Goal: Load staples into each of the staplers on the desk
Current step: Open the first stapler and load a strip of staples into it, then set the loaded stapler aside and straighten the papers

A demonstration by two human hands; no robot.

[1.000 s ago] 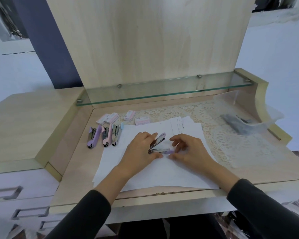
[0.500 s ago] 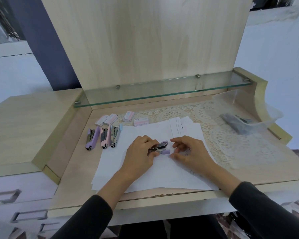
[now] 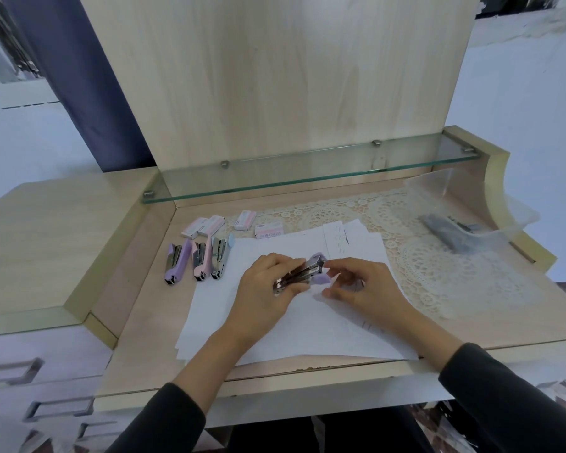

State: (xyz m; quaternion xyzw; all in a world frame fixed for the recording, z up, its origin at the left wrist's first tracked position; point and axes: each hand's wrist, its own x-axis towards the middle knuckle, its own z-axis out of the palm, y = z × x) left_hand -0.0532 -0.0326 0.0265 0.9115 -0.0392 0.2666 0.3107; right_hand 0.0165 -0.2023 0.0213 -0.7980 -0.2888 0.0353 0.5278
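— Since the wood desk [image 3: 151, 338] takes up most of the shot, start there: glass shelf [image 3: 307, 178] across the back, a spread of white paper sheets [image 3: 307, 328] in the middle, a lace mat [image 3: 438, 273] running under their right side
— ok, and the clear tub [image 3: 438, 188]?
— far right, on the lace, dark grey stuff inside, too blurry to say what
— what are the hands doing
— left hand [image 3: 265, 292] is wrapped round the purple stapler [image 3: 303, 273], over the paper, metal side up, front end pointing lower left. right hand [image 3: 366, 286] sits just beside the stapler's back end with fingers curled; can't tell if it's actually pinching anything, it's smeared
— other staplers?
— three in a row on bare wood just left of the paper: a second purple stapler [image 3: 177, 261], a pink stapler [image 3: 200, 261], a pale blue stapler [image 3: 219, 258], lying side by side. small pink staple boxes [image 3: 206, 225] sit behind them, toward the shelf, four I think, one right by the paper's back edge
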